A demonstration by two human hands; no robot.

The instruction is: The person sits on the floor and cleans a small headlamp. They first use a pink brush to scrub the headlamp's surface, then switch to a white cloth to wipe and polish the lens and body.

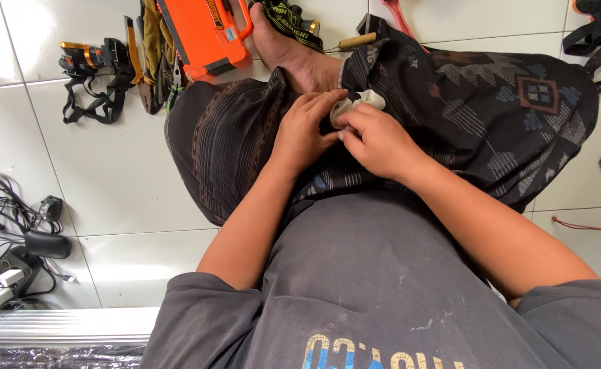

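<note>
Both hands were held together over the lap: the left hand [302, 130] and the right hand [375, 140] were pinched on a small pale cloth [358, 102], which lay on the dark patterned sarong [492, 102] just below a bare foot [290, 51]. An orange case [201, 31] was seen shut on the white tiled floor [109, 178], its contents hidden. A headlamp with straps [92, 68] lay left of it, and black cables [7, 219] were heaped well apart.

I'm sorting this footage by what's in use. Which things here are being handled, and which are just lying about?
In hand:
white cloth, pinched by left hand and right hand

Lying about:
orange tool case
headlamp
cables and chargers
wooden-handled tool
</note>
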